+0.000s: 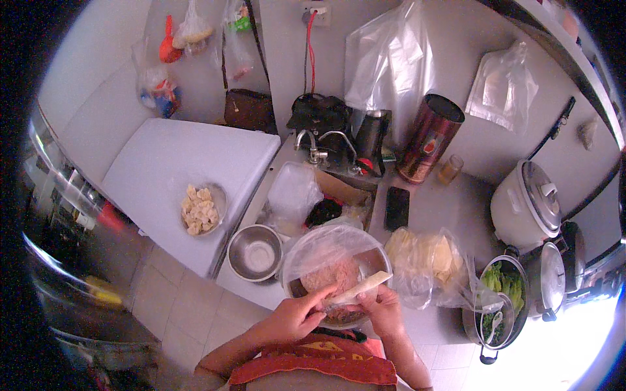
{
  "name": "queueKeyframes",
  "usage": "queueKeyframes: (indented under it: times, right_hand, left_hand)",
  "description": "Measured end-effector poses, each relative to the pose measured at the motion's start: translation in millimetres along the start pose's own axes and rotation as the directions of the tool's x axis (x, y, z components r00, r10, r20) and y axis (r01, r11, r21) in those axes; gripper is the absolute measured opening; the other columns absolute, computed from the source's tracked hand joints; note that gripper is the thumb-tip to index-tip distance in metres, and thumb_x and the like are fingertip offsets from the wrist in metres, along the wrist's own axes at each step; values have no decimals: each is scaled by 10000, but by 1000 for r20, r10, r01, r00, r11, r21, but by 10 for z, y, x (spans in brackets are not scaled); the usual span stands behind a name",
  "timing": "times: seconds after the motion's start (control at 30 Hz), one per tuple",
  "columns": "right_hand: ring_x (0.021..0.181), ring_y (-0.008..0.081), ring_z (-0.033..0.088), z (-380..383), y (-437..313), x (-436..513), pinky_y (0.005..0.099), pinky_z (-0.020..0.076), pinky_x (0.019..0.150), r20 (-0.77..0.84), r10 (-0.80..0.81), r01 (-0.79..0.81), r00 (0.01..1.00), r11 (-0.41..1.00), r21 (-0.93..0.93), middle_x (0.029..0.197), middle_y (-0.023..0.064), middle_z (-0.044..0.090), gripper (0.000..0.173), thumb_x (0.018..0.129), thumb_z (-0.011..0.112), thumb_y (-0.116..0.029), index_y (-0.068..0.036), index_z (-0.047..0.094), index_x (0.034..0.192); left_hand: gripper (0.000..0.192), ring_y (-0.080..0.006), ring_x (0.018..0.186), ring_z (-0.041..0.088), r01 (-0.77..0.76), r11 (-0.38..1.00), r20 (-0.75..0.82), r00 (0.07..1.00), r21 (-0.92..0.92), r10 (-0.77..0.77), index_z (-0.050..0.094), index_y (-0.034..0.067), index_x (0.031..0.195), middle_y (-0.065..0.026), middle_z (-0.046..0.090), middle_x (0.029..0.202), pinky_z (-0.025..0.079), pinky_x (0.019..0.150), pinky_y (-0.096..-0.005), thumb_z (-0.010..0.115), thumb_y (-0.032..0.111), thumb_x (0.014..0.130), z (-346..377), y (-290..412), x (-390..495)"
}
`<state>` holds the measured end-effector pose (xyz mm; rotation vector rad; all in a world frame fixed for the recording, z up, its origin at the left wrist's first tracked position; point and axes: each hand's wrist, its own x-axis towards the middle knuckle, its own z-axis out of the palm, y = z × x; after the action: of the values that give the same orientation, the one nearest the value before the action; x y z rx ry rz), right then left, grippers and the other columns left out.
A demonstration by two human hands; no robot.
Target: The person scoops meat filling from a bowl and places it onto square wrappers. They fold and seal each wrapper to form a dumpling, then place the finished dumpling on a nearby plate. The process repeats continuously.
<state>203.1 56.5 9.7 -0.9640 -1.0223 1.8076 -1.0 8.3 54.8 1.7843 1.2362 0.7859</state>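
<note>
Over a large bowl [388, 264] draped with clear plastic film, both of my hands are at a pale flat strip [364, 286]. Whether it is a folded dough wrapper or a flat stick, I cannot tell. My left hand [296, 315] pinches its lower left end between thumb and fingers. From below, the fingers of my right hand [386, 313] grip it nearer the other end. Pinkish minced filling [332, 273] lies in the bowl under the film. Right of the bowl, a plastic bag [435, 254] holds pale yellow wrappers.
An empty steel bowl [255, 253] stands left. On a white lid [234, 151] sits a plate of folded dumplings [199, 209]. Behind are a sink tap [318, 155], a phone [397, 208] and a tall canister [430, 139]. Right stand a rice cooker [523, 205] and a pot of greens [503, 278].
</note>
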Motion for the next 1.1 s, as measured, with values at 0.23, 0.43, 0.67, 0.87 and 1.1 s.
queueKeyframes:
  times: [0.23, 0.43, 0.67, 0.87, 1.1]
  right_hand:
    - [735, 169, 638, 83, -304, -32, 284, 538, 629, 8, 24, -23, 1000, 991, -133, 859, 88, 652, 268, 867, 557, -52, -10, 509, 1128]
    - [662, 220, 645, 77, -232, -200, 327, 535, 581, 72, -212, 194, 975, 639, -744, 822, 99, 643, 500, 811, 571, -49, -76, 380, 1272]
    - [667, 248, 590, 26, -25, -84, 352, 494, 525, 537, -169, 519, 827, -139, -843, 708, 55, 554, 208, 723, 615, -117, -133, 593, 929]
    - [717, 259, 572, -106, -77, 50, 386, 483, 590, 567, -268, 502, 779, -276, -820, 754, 84, 554, 122, 704, 619, -106, -76, 607, 822]
    - [717, 169, 606, 34, 37, 331, 296, 477, 621, 168, -30, 137, 985, 724, -676, 789, 85, 632, 159, 820, 598, -118, -8, 613, 933]
  left_hand:
    - [333, -153, 702, 581, 117, 947, 1, 992, -300, -122, 557, 54, 1193, -60, 594, 804, 466, 642, -268, 514, 46, 863, 18, -101, 10]
    - [305, -315, 856, 607, 69, 996, -90, 994, 57, -63, 579, 77, 1139, -144, 606, 1006, 488, 740, -351, 524, 62, 840, 192, -121, -69]
    - [328, -356, 925, 592, 166, 982, 130, 976, 92, -177, 533, 115, 1196, -175, 601, 1047, 476, 808, -408, 492, 235, 894, 153, -330, -189]
    - [227, -355, 887, 591, 226, 903, -28, 972, 366, -232, 587, 88, 1018, -172, 616, 947, 473, 754, -429, 471, 215, 871, -691, -777, -603]
    - [99, -298, 759, 630, 530, 359, -468, 848, 768, -250, 622, 91, 781, -111, 607, 823, 481, 652, -431, 553, 97, 711, -865, -1812, -307]
